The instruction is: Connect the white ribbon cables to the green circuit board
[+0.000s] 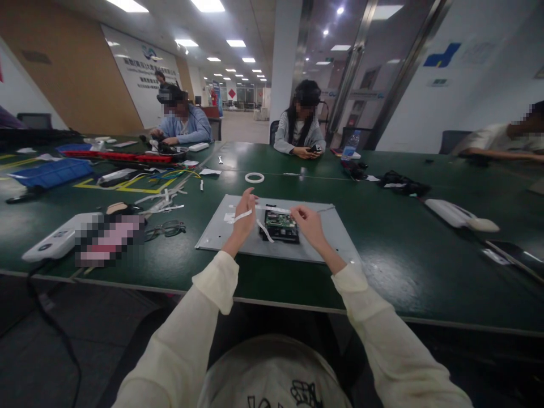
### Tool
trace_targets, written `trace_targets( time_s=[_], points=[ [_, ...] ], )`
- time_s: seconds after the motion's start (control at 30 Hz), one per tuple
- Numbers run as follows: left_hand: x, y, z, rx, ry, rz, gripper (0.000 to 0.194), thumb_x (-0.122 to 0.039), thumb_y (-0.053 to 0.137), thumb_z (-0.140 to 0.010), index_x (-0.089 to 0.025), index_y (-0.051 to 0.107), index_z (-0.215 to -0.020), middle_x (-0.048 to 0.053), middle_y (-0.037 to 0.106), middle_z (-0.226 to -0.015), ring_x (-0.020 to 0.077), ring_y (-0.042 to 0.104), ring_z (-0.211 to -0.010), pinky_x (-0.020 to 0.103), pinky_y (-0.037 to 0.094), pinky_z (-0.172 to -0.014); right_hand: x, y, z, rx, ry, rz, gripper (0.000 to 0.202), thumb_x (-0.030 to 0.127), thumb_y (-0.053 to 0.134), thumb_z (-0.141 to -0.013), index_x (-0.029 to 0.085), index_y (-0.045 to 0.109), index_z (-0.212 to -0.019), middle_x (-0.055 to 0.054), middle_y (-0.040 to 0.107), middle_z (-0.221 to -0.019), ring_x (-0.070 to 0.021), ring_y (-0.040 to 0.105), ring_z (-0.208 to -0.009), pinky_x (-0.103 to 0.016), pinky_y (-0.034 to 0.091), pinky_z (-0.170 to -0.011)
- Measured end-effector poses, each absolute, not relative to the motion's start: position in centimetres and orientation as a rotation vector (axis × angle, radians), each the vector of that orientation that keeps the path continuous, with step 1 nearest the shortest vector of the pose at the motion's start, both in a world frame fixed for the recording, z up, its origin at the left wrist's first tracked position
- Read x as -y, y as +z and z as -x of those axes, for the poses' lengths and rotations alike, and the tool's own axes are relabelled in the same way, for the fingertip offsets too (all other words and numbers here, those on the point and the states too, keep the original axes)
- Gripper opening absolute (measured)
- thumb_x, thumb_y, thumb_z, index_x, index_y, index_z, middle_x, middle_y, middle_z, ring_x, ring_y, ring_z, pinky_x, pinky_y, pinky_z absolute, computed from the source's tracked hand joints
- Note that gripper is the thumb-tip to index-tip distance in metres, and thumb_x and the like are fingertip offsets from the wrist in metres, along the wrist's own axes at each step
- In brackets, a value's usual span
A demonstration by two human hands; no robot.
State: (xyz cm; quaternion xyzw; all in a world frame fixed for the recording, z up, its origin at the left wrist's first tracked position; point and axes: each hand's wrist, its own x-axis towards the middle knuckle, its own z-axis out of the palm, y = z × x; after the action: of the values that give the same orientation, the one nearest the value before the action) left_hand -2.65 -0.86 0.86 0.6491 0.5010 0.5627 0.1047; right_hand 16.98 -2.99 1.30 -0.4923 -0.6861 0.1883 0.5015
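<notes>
My left hand (244,221) is upright at the left of a small black device with an exposed green circuit board (276,220). Its fingers are stretched out, and a short white strip (243,216) lies across it. At the device's right side, the fingertips of my right hand (309,224) are pinched together at the end of a white tape strip (274,209). That strip runs over the top of the board toward my left hand. Another white strip (265,231) hangs over the device's left edge. The device lies on a grey board (221,232).
A roll of white tape (254,178) lies beyond the grey board. To the left are eyeglasses (165,228), loose white strips (164,199), a white device (59,238) and a blue tray (53,173). A bottle (351,146) stands farther back. Other people sit around the table.
</notes>
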Motion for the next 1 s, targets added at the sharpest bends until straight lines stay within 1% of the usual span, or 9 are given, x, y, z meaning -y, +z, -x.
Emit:
trace_targets(
  time_s=[0.03,0.1,0.2,0.3,0.4,0.53,0.67,0.8,1.0],
  points=[
    [1.0,0.9,2.5,-1.478,1.594,-1.925,0.04,-0.04,0.021,-0.094,-0.018,0.049,-0.112,0.003,0.062,-0.083,0.014,0.059,-0.078,0.026,0.043,-0.074,3.0,1.3,-16.9,1.674,0.435,1.196,0.033,0.04,0.046,-0.08,0.015,0.059,-0.063,-0.001,0.06,-0.062,-0.0118,0.052,-0.059,-0.022,0.036,-0.058],
    [1.3,1.0,2.2,-1.522,1.455,-1.983,0.037,-0.043,0.028,-0.092,-0.019,0.055,-0.1,0.001,0.06,-0.071,0.0139,0.058,-0.07,0.025,0.041,-0.067,2.9,1.2,-16.9,1.692,0.403,1.211,0.033,0.04,0.045,-0.081,0.015,0.059,-0.063,-0.001,0.06,-0.063,-0.0121,0.052,-0.06,-0.022,0.035,-0.058],
    [1.5,0.9,2.1,-1.529,1.347,-2.12,0.029,-0.042,0.043,-0.086,-0.018,0.058,-0.078,-0.001,0.059,-0.067,0.013,0.054,-0.064,0.023,0.038,-0.062,2.8,1.0,-17.0,1.698,0.357,1.254,0.032,0.04,0.046,-0.08,0.016,0.059,-0.065,-0.001,0.06,-0.062,-0.0121,0.052,-0.059,-0.021,0.035,-0.058],
    [1.4,0.7,2.0,-1.48,1.332,-2.226,0.029,-0.04,0.047,-0.084,-0.018,0.055,-0.067,-0.002,0.057,-0.064,0.0119,0.052,-0.062,0.023,0.036,-0.062,2.7,0.8,-17.1,1.702,0.304,1.307,0.03,0.041,0.048,-0.079,0.016,0.059,-0.066,0.0,0.058,-0.06,-0.0116,0.051,-0.057,-0.021,0.034,-0.057],
    [1.0,0.5,2.1,-1.512,1.303,-2.249,0.03,-0.039,0.046,-0.083,-0.018,0.053,-0.064,-0.002,0.055,-0.061,0.0118,0.05,-0.061,0.023,0.035,-0.062,2.1,0.7,-17.2,1.734,0.267,1.35,0.03,0.042,0.049,-0.078,0.016,0.059,-0.066,0.0,0.058,-0.06,-0.0115,0.051,-0.058,-0.021,0.033,-0.058],
    [-0.5,0.7,2.2,-1.642,1.257,-2.246,0.025,-0.034,0.047,-0.082,-0.018,0.053,-0.064,-0.001,0.056,-0.063,0.0128,0.051,-0.063,0.024,0.035,-0.062,0.0,1.4,-16.8,1.814,0.215,1.471,0.029,0.041,0.05,-0.078,0.017,0.061,-0.067,0.0,0.058,-0.061,-0.0114,0.05,-0.06,-0.021,0.031,-0.057],
    [-2.8,0.2,2.3,-1.75,1.209,-2.248,0.026,-0.034,0.046,-0.082,-0.018,0.052,-0.063,0.0,0.056,-0.063,0.0134,0.051,-0.064,0.024,0.034,-0.061,-2.6,1.7,-15.8,1.832,0.226,1.664,0.024,0.036,0.049,-0.079,0.018,0.065,-0.075,-0.002,0.063,-0.072,-0.0121,0.054,-0.068,-0.021,0.031,-0.059],
    [-4.2,-1.2,2.5,-1.799,1.099,-2.246,0.028,-0.031,0.045,-0.083,-0.018,0.049,-0.059,0.001,0.054,-0.06,0.0137,0.051,-0.063,0.025,0.033,-0.059,-3.7,0.7,-14.6,1.808,0.236,1.784,0.023,0.032,0.049,-0.079,0.017,0.066,-0.076,-0.005,0.065,-0.077,-0.0142,0.056,-0.074,-0.021,0.033,-0.061],
    [-4.2,-2.3,2.8,-1.797,1.012,-2.253,0.025,-0.031,0.046,-0.082,-0.019,0.047,-0.06,0.002,0.054,-0.061,0.0143,0.052,-0.065,0.025,0.034,-0.061,-3.7,-0.7,-14.2,1.829,0.245,1.832,0.021,0.033,0.051,-0.078,0.018,0.066,-0.076,-0.005,0.066,-0.079,-0.0153,0.057,-0.078,-0.021,0.034,-0.063]
  ],
)
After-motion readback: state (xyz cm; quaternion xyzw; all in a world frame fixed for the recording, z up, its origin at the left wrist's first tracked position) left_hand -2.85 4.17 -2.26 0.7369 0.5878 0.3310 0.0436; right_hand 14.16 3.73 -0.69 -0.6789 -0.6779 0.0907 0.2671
